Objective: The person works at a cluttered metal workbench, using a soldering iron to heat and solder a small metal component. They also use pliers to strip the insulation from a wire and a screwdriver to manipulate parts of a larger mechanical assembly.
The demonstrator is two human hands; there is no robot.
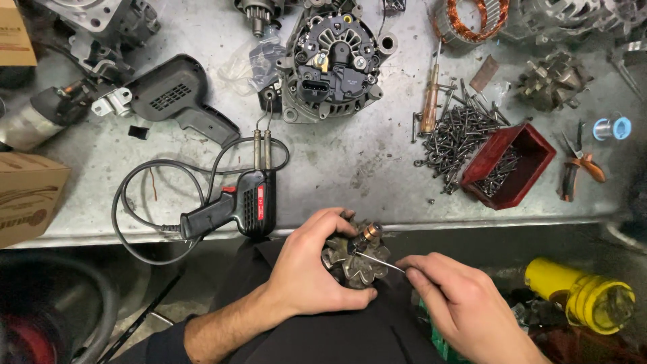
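From the head view, the left hand curls over an alternator rotor, fingers wrapped around its far and left side, wrist angled in from the near left. The rotor sits in the lap just near of the metal bench edge, copper slip ring pointing far-right. The right hand pinches a thin metal pick, whose tip touches the rotor beside the ring (the fingers are closed tight on it). A soldering gun lies on the bench just left; a red tray of screws sits well right. Open bench lies between them.
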